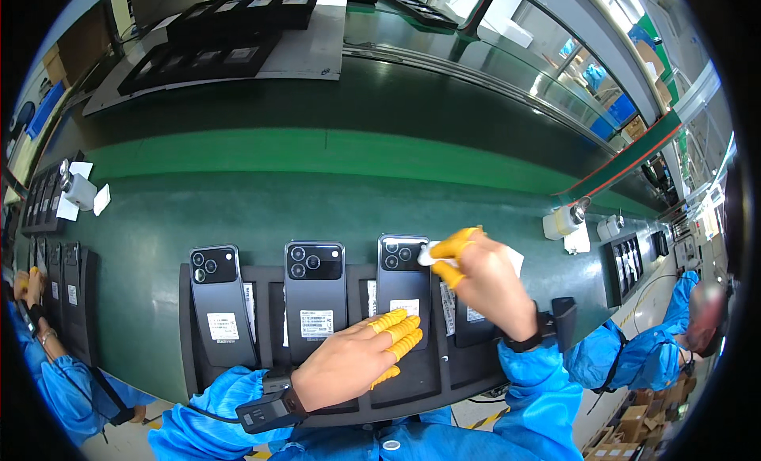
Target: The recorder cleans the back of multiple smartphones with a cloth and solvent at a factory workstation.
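My left hand [349, 362], with yellow finger cots, lies with its fingers stretched out over the lower back of a dark grey phone [403, 283]. That phone lies face down in a black foam tray [277, 290]. My right hand [483, 272], also in yellow finger cots, pinches a small white wipe [428, 253] at the right edge of the phone's camera panel. To the left, two more phones, a middle one [315, 290] and a tilted one [222, 298], rest in the tray with white labels showing. Another phone [472, 328] is partly hidden beneath my right forearm.
A white pump bottle [561, 221] stands at right beside folded white wipes [577, 239]. Another bottle [79, 191] is at far left. Trays of phones [629, 264] line both sides, with co-workers in blue beyond. More black trays [238, 25] sit on the far side of the green bench [317, 207].
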`<action>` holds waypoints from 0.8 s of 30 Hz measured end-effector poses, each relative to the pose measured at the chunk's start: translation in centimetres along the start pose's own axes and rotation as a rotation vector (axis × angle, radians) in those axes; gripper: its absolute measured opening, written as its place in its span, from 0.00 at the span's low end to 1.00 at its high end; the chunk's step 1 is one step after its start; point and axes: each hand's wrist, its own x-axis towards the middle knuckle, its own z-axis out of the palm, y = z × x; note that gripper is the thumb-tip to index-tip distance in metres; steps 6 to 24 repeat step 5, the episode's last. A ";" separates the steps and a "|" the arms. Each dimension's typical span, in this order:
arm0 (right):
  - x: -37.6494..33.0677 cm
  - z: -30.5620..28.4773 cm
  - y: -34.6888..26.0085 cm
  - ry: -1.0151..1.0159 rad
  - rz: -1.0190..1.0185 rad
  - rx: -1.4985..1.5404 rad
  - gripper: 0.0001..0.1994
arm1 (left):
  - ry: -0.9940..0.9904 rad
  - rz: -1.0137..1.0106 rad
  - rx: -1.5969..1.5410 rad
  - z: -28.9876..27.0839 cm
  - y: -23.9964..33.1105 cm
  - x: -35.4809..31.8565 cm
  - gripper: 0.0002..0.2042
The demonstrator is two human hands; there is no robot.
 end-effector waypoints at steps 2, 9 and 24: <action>0.9 2.2 -0.6 0.097 -0.244 0.178 0.09 | -0.008 0.009 -0.002 -0.1 -0.1 0.1 0.26; 0.6 3.0 -0.1 -0.063 -0.126 0.036 0.10 | -0.070 -0.010 -0.018 -0.4 -0.3 0.1 0.26; 0.6 3.0 -0.1 -0.063 -0.126 0.036 0.10 | -0.070 -0.010 -0.018 -0.4 -0.3 0.1 0.26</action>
